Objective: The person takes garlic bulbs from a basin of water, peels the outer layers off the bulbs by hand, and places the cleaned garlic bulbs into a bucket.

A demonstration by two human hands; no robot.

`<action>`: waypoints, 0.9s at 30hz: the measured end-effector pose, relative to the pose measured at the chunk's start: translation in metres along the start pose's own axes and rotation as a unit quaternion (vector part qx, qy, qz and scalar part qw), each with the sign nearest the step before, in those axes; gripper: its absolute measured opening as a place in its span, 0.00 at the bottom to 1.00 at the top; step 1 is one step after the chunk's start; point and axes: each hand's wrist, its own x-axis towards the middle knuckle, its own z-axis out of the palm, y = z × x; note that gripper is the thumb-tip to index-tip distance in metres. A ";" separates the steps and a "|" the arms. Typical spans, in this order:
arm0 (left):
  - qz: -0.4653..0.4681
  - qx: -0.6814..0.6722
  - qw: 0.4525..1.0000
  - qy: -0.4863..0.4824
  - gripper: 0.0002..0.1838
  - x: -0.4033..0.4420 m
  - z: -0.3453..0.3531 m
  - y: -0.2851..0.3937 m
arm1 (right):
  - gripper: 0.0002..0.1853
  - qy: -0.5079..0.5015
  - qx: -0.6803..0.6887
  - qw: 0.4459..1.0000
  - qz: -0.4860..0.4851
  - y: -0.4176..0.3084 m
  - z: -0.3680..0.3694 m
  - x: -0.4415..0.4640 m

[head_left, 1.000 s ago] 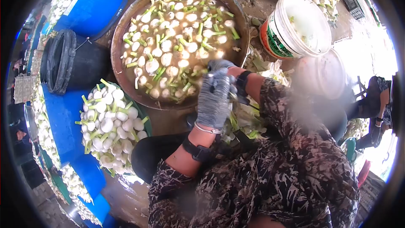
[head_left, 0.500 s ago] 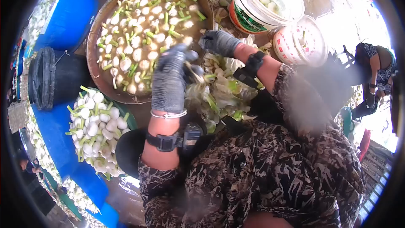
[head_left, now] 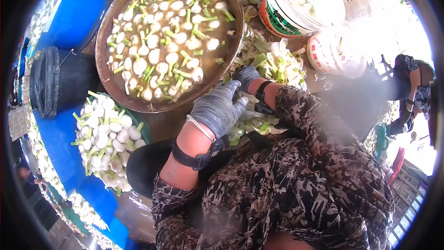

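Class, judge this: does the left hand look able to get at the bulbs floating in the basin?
Probably yes. The left hand is just outside the basin, and only its rim seems to lie between it and the nearest bulbs. What it may hold is hidden.

A produce-processing work area: a big pan (head_left: 102,72) of bulbs (head_left: 154,56) in murky water, blue tubs (head_left: 76,14), buckets (head_left: 286,7) and leaf scraps (head_left: 277,63) on a wet floor (head_left: 162,127)
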 end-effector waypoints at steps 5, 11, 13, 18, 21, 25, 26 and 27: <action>-0.049 -0.074 0.988 0.126 0.27 0.016 0.007 -0.012 | 0.20 0.145 0.288 0.946 0.048 0.036 -0.051 -0.030; -0.031 -0.362 0.926 0.098 0.31 0.038 0.013 -0.008 | 0.12 0.096 0.760 0.640 0.060 0.052 -0.139 -0.115; -0.014 -0.552 0.833 0.043 0.28 0.039 0.012 0.015 | 0.12 0.104 0.807 0.579 0.045 0.048 -0.144 -0.134; 0.055 -0.686 0.723 0.061 0.23 0.047 0.026 0.037 | 0.14 0.285 0.627 0.725 0.010 0.054 -0.134 -0.134; 0.048 -0.697 0.709 0.095 0.19 0.047 0.021 0.044 | 0.11 0.427 0.564 0.706 -0.037 0.048 -0.143 -0.153; 0.036 -0.679 0.714 0.167 0.19 0.053 0.021 0.042 | 0.07 0.492 0.346 0.797 -0.058 0.045 -0.167 -0.185; 0.032 -0.667 0.720 0.189 0.20 0.055 0.022 0.042 | 0.07 0.505 0.305 0.805 -0.066 0.044 -0.166 -0.186; 0.027 -0.658 0.726 0.200 0.19 0.057 0.023 0.044 | 0.06 0.504 0.283 0.814 -0.066 0.044 -0.164 -0.184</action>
